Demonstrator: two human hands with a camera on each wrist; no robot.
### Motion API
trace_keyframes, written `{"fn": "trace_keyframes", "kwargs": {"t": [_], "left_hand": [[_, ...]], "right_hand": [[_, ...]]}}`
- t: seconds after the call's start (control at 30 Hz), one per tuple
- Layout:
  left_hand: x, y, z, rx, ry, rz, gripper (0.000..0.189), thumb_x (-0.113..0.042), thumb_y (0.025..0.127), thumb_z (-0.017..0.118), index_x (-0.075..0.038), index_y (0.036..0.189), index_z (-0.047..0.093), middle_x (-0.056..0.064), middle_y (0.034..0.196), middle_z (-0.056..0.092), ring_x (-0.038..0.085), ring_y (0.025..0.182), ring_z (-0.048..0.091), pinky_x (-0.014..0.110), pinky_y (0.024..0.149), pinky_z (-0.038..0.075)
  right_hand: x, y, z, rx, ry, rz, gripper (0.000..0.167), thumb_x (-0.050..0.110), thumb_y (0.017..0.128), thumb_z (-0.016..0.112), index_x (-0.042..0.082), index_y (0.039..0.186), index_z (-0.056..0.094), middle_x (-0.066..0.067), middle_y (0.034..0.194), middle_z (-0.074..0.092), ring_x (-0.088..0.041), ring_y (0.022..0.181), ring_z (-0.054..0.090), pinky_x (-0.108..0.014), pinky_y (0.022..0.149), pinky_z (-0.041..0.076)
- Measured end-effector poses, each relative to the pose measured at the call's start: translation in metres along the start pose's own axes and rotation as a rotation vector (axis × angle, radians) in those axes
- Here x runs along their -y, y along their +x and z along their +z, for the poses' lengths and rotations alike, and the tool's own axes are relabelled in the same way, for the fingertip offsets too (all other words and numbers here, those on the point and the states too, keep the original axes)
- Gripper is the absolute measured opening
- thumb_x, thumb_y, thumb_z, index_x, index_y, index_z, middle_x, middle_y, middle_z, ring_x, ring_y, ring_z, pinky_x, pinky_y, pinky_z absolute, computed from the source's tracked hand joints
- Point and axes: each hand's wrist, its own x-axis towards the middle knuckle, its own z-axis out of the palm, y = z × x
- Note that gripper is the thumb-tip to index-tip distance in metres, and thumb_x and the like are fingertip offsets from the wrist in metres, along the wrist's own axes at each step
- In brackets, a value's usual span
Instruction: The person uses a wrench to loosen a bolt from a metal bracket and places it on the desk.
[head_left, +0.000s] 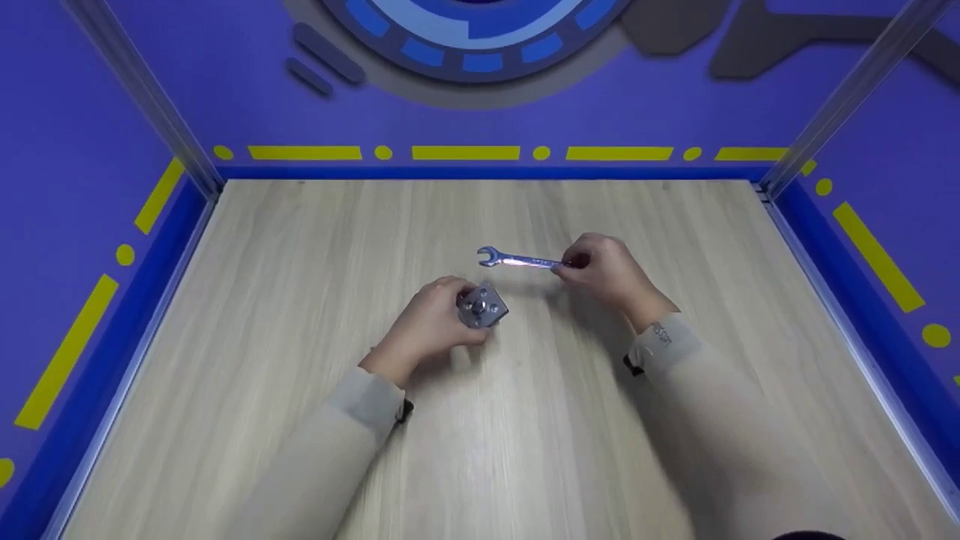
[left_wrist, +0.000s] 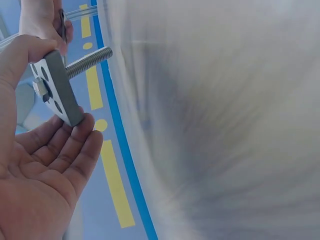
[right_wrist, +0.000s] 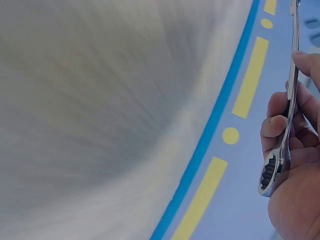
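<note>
My left hand [head_left: 435, 319] holds a square metal plate [head_left: 491, 304] by its edges, between thumb and fingertips. A bolt [left_wrist: 90, 62] passes through the plate; its hex head shows on one face and its threaded shank sticks out of the other. Several smaller holes surround the bolt head. In my right hand [head_left: 604, 268] is a shiny combination wrench [head_left: 525, 261], pinched near its ring end. That toothed ring [right_wrist: 270, 172] shows by the palm in the right wrist view. The wrench's open jaw points left, above and apart from the plate.
A wood-grain tabletop [head_left: 300, 247] lies under both hands. Blue panels with yellow marks [head_left: 465, 153] stand at the back and both sides, with metal posts [head_left: 150, 97] at the corners.
</note>
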Motion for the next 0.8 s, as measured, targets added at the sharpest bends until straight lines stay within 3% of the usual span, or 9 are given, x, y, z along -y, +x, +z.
{"fn": "trace_keyframes", "kwargs": {"t": [0.3,0.6,0.8], "left_hand": [[-0.002,-0.006,-0.005,-0.073,-0.007,-0.013,0.071,-0.025,0.084,0.097,-0.003,0.146,0.07,0.01,0.143,0.072,0.027,0.126,0.068,0.046,0.116,0.06],[0.0,-0.012,-0.009,-0.105,-0.012,0.008,0.071,-0.022,0.084,0.098,-0.003,0.147,0.069,0.01,0.144,0.071,0.028,0.127,0.068,0.047,0.118,0.059],[-0.004,-0.017,-0.009,-0.104,-0.014,0.031,0.071,-0.019,0.085,0.097,-0.001,0.147,0.069,0.012,0.145,0.071,0.029,0.129,0.068,0.048,0.119,0.058]], "right_hand": [[-0.001,-0.033,-0.009,-0.108,0.022,-0.178,0.011,0.016,0.098,0.09,0.006,0.099,0.085,-0.009,0.1,0.075,-0.019,0.089,0.067,-0.013,0.071,0.054],[0.009,-0.057,-0.006,-0.123,0.033,-0.258,0.011,0.014,0.096,0.092,0.007,0.099,0.085,-0.009,0.1,0.074,-0.022,0.089,0.07,-0.012,0.072,0.055],[0.016,-0.069,-0.003,-0.102,0.007,-0.265,0.009,0.014,0.096,0.092,0.009,0.1,0.085,-0.004,0.101,0.074,-0.016,0.088,0.068,-0.016,0.073,0.057]]}}
